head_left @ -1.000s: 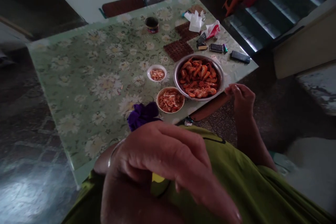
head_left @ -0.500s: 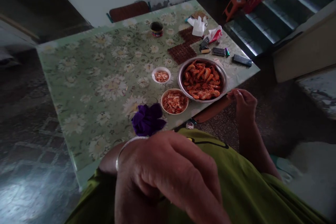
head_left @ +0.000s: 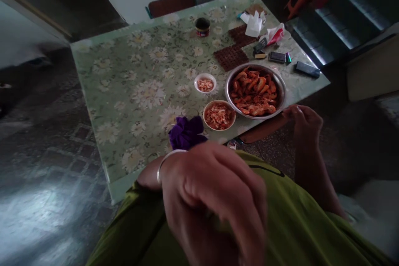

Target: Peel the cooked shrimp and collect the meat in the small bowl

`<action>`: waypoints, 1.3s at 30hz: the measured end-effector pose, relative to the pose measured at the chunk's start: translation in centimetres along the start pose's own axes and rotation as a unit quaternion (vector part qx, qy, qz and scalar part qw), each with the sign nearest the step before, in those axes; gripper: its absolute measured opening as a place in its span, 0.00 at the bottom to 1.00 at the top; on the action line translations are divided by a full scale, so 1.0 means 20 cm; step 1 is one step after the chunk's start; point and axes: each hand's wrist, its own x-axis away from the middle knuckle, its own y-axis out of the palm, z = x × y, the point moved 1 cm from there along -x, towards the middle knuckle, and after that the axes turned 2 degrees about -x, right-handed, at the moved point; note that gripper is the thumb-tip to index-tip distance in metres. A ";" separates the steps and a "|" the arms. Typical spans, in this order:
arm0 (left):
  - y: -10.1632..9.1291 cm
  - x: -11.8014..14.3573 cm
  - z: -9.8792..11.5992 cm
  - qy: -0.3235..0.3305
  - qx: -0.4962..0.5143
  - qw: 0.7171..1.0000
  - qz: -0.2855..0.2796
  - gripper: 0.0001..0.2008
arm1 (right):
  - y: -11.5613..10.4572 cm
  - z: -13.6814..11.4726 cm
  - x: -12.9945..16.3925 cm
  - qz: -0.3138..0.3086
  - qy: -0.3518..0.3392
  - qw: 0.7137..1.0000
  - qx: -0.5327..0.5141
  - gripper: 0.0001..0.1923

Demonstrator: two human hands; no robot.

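Head view: two hands seen, shrimp bowls on floral table.

Left hand is held close to cam, in front of green shirt; fingers are curled loosely downward, motion-blurred, so whether anything is gripped can't be told. Silver bangle is worn at its wrist. Right hand is raised just beside rim of metal bowl, which is filled w/ whole red shrimp; fingertips are pinched together, what's between them too small to tell. Brown-rimmed bowl w/ shells is set near table edge, small white bowl behind it. Purple cloth is laid left of brown-rimmed bowl, on table.
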 end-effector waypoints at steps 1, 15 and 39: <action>-0.06 -0.02 -0.08 0.046 -0.013 0.999 0.018 0.16 | 0.00 0.01 -0.01 0.003 -0.004 1.000 0.003 0.09; -0.38 -0.08 -1.23 -0.386 -0.602 0.699 0.007 0.19 | -0.05 0.42 -0.30 -0.136 -0.055 0.928 0.342 0.11; -0.11 -0.22 -1.01 -0.223 -0.586 0.761 0.166 0.18 | 0.20 0.22 -0.73 -0.343 -0.171 0.902 0.197 0.14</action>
